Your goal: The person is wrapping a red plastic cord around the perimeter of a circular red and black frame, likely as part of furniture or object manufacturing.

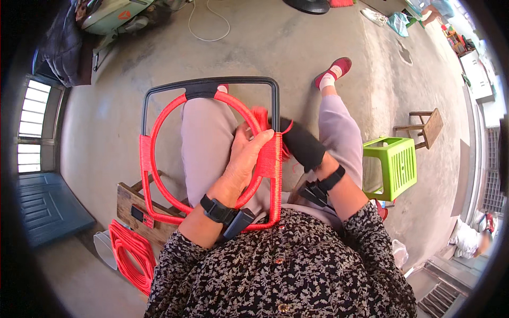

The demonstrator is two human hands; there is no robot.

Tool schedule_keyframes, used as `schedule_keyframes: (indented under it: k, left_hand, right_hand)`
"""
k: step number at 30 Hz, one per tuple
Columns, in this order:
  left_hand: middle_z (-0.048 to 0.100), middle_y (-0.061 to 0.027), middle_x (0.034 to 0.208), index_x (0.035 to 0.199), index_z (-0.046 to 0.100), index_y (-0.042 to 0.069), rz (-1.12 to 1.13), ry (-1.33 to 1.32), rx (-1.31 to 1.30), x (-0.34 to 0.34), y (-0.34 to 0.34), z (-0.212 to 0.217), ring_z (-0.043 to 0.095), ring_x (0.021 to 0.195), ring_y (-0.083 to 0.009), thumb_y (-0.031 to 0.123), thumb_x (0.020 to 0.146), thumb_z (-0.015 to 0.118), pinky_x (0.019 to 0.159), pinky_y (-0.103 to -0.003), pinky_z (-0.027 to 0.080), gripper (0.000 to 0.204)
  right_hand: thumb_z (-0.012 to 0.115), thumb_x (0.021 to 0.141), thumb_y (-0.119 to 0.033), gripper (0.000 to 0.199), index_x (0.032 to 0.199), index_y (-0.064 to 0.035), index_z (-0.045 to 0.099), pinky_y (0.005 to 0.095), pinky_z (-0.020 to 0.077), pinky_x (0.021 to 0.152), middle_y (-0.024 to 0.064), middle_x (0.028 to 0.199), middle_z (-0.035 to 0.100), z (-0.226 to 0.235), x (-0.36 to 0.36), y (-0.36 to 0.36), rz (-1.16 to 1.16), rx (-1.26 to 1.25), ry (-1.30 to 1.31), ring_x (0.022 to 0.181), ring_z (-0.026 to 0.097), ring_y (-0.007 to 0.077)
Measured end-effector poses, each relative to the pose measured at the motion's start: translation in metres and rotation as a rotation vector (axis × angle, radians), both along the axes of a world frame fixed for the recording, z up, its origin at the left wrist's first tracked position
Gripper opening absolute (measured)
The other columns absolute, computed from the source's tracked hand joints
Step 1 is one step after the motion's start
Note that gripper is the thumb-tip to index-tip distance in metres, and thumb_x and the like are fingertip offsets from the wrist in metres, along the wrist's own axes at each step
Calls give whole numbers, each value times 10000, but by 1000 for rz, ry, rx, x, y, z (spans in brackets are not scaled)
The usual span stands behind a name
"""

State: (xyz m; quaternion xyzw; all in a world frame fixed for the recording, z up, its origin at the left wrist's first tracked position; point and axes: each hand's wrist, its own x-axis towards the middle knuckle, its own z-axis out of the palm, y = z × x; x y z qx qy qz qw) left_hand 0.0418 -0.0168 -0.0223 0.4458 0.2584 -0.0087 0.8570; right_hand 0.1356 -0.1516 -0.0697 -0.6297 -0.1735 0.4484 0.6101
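Fingers [264, 140] of left hand [245, 159] clamped on one red-wrapped frame [270, 161]; one black-gloved right hand [303, 142], fingers' state unclear

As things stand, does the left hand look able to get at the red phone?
Probably not straight away: the left hand is holding the frame, whose left side shows between it and the phone. Reaching around might work once freed, since nothing covers the phone on the wooden stool.

The left hand [245, 155] is at the right side of a frame [269, 163]; left of that hand, a phone [141, 216] lies on a desk [126, 202]. Right of the right hand [303, 142] stands a stool [401, 164].
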Motion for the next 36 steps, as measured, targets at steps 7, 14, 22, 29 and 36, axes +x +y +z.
schedule_keyframes:
  k: [7, 14, 22, 29, 36]
  left_hand:
    - [583, -72, 1004, 1231, 432, 23, -32, -64, -116, 1, 7, -10, 608, 854, -147, 90, 837, 647, 728, -305, 521, 454]
    - [636, -49, 981, 1097, 567, 52, 39, -103, -149, 5, -2, -11, 633, 803, -153, 106, 883, 577, 693, -307, 536, 222]
    - [641, -16, 843, 981, 606, 72, -94, 0, -129, 1, 12, -19, 620, 705, -110, 142, 884, 606, 624, -284, 538, 120]
    - [629, -9, 789, 948, 618, 69, -73, 13, -215, -1, 11, -11, 610, 650, -112, 148, 880, 619, 578, -276, 528, 104]
    - [609, -5, 762, 954, 607, 61, -32, 18, -105, -1, 5, -1, 589, 609, -108, 129, 878, 616, 542, -267, 514, 102]
  right_hand:
    - [650, 848, -121, 344, 1156, -11, 544, 285, 476, 756, 37, 930, 625, 47, -1, 24, -390, 303, -40, 835, 586, 129]
    - [671, 827, -122, 364, 1145, -3, 541, 288, 477, 767, 44, 934, 629, 63, 8, 4, -495, 208, -311, 843, 595, 143]
    - [721, 747, -137, 356, 1051, -7, 588, 315, 488, 751, 101, 890, 645, 92, 3, -68, -338, -233, -719, 830, 625, 202]
    - [519, 908, -229, 350, 1188, -19, 533, 372, 498, 875, 138, 998, 620, 28, 12, -231, -1130, 304, -99, 956, 611, 247]
    - [574, 910, -208, 166, 1008, -75, 587, 299, 486, 641, 40, 815, 608, 14, 2, -197, -919, 308, 122, 724, 590, 154]
